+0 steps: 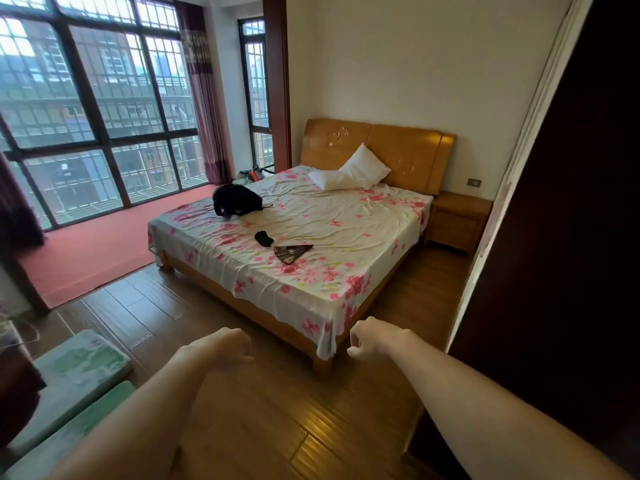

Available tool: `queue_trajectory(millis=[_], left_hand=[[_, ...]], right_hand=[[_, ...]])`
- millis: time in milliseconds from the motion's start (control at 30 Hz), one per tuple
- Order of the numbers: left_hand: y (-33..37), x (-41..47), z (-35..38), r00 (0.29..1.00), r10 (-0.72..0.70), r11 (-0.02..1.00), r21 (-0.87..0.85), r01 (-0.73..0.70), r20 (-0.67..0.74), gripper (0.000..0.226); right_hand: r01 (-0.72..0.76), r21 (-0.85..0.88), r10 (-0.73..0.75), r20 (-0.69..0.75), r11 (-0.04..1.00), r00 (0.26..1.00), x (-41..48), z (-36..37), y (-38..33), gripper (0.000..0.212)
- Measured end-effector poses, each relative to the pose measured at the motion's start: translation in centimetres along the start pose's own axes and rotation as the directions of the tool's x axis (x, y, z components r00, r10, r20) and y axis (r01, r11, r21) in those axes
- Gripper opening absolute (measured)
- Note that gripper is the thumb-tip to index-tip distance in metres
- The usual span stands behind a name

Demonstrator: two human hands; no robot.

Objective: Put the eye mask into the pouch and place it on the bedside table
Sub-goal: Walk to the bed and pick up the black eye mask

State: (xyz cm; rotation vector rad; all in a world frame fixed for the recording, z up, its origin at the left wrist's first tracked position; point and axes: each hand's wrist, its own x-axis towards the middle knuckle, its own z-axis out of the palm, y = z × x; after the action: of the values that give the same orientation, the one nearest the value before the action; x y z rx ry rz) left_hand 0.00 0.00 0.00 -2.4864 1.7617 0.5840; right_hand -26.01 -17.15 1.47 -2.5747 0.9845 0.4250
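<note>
Nearest the camera, the left hand point(230, 346) and right hand point(369, 336) hung over the wooden floor short of the bed point(363, 216), both loosely curled and holding nothing. Well beyond them on the floral sheet lay the flat dark pouch point(292, 252), its long axis running left to right, with the black eye mask point(264, 238) (a small crumpled shape) just beside it on the left. Farther off sat a black backpack point(237, 199), two white pillows point(353, 171), and the bedside table point(459, 218) right of the headboard.

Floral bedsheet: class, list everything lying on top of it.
On the floral bedsheet lie two white pillows by the headboard, a black backpack, a small black eye mask and a dark flat pouch. Anything beneath the backpack or pillows is hidden.
</note>
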Motion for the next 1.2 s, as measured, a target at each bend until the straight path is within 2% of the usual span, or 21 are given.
queue_trajectory(millis=[233, 400, 567, 667, 800, 933, 1200], left_hand=[[-1.5, 8.7, -2.2, 0.998, -0.066, 0.998, 0.003, 0.066, -0.004, 0.021], [-0.9, 15.2, -5.2, 0.994, -0.111, 0.994, -0.015, 0.111, -0.003, 0.015], [-0.5, 19.7, -7.3, 0.987, -0.163, 0.985, -0.052, 0.163, 0.008, 0.010], [-1.0, 21.0, -8.3, 0.979, -0.198, 0.979, -0.028, 0.200, 0.054, 0.021], [-3.7, 22.9, -8.7, 0.964, -0.258, 0.965, -0.037, 0.261, 0.058, 0.015], [-6.2, 25.2, -9.6, 0.946, -0.320, 0.943, -0.077, 0.323, 0.041, 0.017], [-14.8, 32.7, -12.0, 0.939, -0.343, 0.929, -0.156, 0.336, -0.019, 0.010]], right_hand=[[0.002, -0.009, -0.002, -0.013, 1.000, 1.000, 10.7, -2.7, 4.3, 0.023], [0.035, -0.003, -0.035, 0.051, 0.999, 0.998, 17.9, -5.7, 7.2, 0.021], [0.040, 0.011, -0.040, 0.057, 0.999, 0.998, 25.0, -9.0, 8.6, 0.020], [0.097, -0.025, -0.095, 0.072, 0.995, 0.993, 28.1, -9.9, 8.4, 0.023], [0.147, -0.045, -0.143, 0.091, 0.988, 0.986, 31.9, -10.1, 7.7, 0.021], [0.174, -0.078, -0.166, 0.103, 0.982, 0.981, 36.4, -10.9, 6.5, 0.022], [0.204, -0.130, -0.192, 0.102, 0.970, 0.976, 47.1, -15.5, 1.7, 0.035]])
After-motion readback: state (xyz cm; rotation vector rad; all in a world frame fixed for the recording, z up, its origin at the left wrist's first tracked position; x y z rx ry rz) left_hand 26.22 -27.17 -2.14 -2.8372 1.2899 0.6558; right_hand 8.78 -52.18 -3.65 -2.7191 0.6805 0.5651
